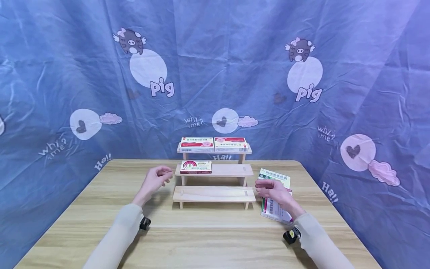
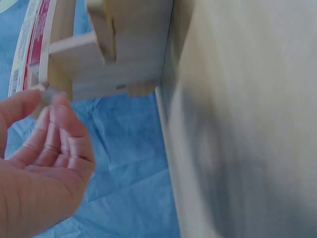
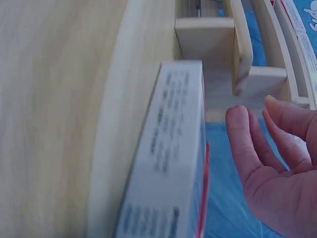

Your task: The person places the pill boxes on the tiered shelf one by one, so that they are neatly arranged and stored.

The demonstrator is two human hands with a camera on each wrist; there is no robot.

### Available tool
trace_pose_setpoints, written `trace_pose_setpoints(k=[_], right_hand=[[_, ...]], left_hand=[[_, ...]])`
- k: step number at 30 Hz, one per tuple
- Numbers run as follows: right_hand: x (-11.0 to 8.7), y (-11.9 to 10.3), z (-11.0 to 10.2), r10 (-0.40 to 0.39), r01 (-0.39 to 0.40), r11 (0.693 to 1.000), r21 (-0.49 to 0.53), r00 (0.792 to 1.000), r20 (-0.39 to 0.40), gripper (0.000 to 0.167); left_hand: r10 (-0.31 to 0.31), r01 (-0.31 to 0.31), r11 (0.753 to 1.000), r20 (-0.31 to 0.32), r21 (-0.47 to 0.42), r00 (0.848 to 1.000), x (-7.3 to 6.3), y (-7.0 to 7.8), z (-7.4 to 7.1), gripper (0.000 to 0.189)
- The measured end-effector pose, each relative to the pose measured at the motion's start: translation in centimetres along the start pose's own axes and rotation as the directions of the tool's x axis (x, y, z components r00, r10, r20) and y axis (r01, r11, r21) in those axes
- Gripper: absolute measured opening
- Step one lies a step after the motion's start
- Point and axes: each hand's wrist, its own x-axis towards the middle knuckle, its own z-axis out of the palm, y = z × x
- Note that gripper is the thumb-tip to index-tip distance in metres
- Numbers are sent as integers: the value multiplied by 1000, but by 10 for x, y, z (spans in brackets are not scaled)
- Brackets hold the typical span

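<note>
A three-tier wooden stand (image 1: 215,194) is at the middle of the table. My left hand (image 1: 156,181) hovers just left of its middle tier, fingers loosely bent and holding nothing. On that tier, at its left end, lies a white medicine box (image 1: 196,167) with a red arc design. Two red-and-white medicine boxes (image 1: 197,144) lie side by side on the top tier. To the right of the stand, my right hand (image 1: 275,191) hangs over several medicine boxes (image 1: 273,211) on the table, partly hiding them. In the right wrist view its fingers (image 3: 242,134) are relaxed, with nothing between them.
The wooden table (image 1: 201,243) extends in front of the stand. Behind and beside it hangs a blue cloth (image 1: 215,74) with pig prints. A box's white side (image 3: 163,139) looms large in the right wrist view.
</note>
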Motion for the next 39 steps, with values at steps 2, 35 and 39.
trace_pose_setpoints(k=[2, 35, 39], right_hand=[[-2, 0, -6, -24, 25, 998, -54, 1000, 9, 50], [-61, 24, -92, -84, 98, 981, -169, 992, 89, 52], [-64, 27, -99, -67, 88, 968, -235, 993, 96, 50]], left_hand=[[-39, 40, 999, 30, -23, 999, -3, -3, 3, 34], [-169, 261, 936, 347, -238, 922, -28, -15, 18, 62], [-161, 261, 933, 362, -248, 918, -28, -15, 18, 63]])
